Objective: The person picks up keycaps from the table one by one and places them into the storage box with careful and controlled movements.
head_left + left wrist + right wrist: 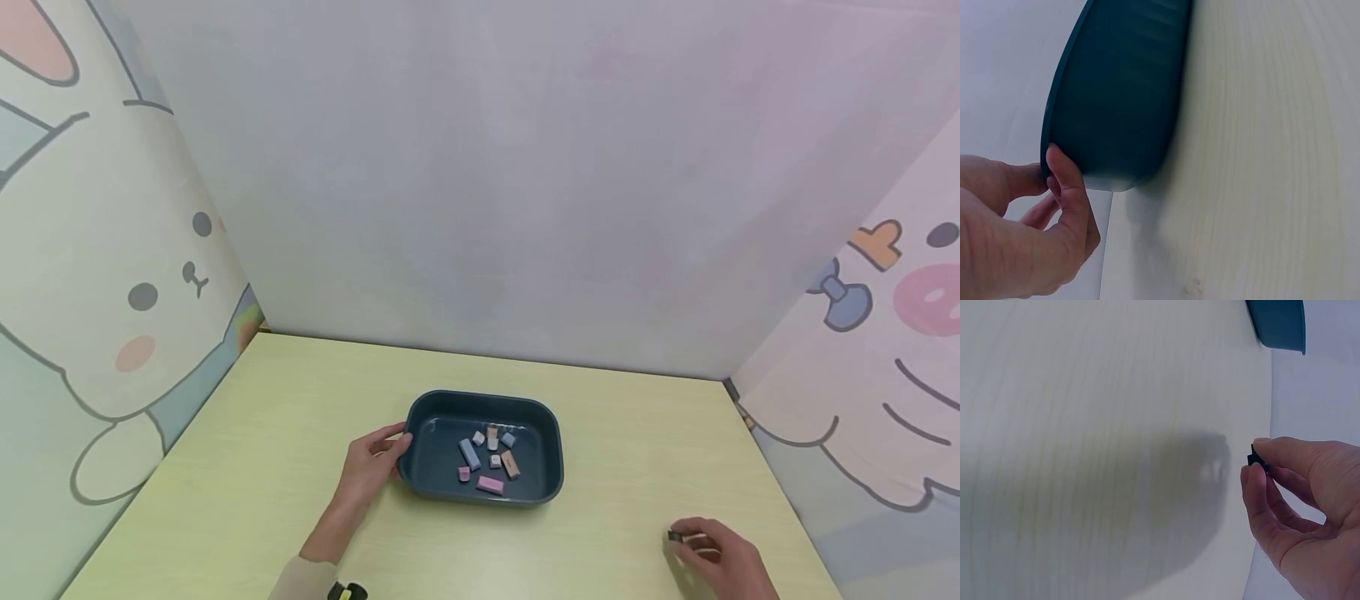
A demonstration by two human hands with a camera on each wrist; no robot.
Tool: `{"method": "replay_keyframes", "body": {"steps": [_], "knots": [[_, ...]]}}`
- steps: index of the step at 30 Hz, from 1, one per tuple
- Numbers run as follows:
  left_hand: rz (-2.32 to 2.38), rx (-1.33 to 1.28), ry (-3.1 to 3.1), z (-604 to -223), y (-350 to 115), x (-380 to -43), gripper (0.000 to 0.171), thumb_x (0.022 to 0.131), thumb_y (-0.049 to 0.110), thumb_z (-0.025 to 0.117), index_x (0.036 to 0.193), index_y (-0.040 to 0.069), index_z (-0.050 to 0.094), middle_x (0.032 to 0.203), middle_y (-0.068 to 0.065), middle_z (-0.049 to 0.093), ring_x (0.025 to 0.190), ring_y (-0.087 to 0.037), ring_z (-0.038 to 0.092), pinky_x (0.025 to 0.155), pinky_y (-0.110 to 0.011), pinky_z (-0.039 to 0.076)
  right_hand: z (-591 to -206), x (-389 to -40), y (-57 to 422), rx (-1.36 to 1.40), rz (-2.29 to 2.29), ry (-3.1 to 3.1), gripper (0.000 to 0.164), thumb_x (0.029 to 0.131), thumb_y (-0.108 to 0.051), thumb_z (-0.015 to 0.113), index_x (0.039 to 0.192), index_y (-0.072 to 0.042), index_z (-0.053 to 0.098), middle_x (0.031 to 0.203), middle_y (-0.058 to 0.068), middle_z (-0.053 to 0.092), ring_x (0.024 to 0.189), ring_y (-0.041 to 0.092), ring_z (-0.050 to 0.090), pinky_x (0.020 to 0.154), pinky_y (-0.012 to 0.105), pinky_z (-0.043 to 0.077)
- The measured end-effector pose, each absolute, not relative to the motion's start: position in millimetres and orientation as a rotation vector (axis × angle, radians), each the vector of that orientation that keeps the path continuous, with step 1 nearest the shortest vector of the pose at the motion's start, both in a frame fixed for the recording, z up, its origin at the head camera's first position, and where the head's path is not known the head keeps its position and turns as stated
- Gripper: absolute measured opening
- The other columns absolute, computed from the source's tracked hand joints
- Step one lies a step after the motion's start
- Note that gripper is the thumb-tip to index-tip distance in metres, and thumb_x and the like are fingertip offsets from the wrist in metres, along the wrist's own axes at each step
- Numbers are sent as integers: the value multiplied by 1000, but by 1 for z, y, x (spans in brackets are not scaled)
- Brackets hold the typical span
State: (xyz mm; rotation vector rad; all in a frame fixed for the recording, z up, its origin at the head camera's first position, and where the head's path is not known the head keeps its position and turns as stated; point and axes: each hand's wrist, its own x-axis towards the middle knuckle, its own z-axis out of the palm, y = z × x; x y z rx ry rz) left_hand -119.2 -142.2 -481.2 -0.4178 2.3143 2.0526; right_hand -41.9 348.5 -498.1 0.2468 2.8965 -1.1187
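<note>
A dark teal rectangular basin (435, 462) stands on the table, with several small keycaps lying loose in it. Among them are a long blue keycap (469, 455), a tan one (510, 464), a pink one (491, 485) and smaller white, blue and pink ones. My left hand (365, 468) pinches the basin's left rim between thumb and fingers, as the left wrist view also shows. Off to the right of the basin, my right hand (718, 554) holds a small black keycap (1257, 460) between thumb and fingertips, above the tabletop. Fingers partly cover this keycap.
The pale wooden table (622, 450) reaches back to a plain light curtain (480, 208). Cartoon-printed panels flank it, a rabbit (112, 275) on the left and a pig (885, 358) on the right. A corner of the basin shows in the right wrist view.
</note>
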Motion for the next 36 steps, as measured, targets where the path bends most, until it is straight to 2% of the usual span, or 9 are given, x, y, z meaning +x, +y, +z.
{"method": "replay_keyframes", "body": {"steps": [6,14,22,36], "knots": [[2053,-418,2317,-482,-142,-119,36,99,14,70,132,-2,67,108,-24,70,75,-24,65,62,-29,55,-492,-45,345,250,-1119,2878,26,85,-9,83,109,-4,73,106,7,74,84,7,68,74,22,57],[2058,-410,2319,-484,-142,-119,36,99,14,70,131,-2,67,106,-23,71,73,-23,64,62,-30,55,-491,-46,339,100,-1126,3033,21,82,-3,84,101,-9,75,97,0,74,78,0,65,70,23,58],[2069,-396,2308,-485,-143,-119,38,99,17,70,132,-2,66,105,-22,70,76,-25,65,61,-30,55,-481,-54,332,99,-1135,2992,22,85,-7,82,106,-9,75,101,1,74,81,2,66,73,22,58],[2068,-398,2314,-483,-142,-119,36,99,14,70,132,-2,67,107,-23,70,78,-26,66,63,-31,56,-475,-63,323,-94,-1165,3107,21,84,-5,84,102,-11,75,98,-2,73,80,0,66,70,23,58]]}}
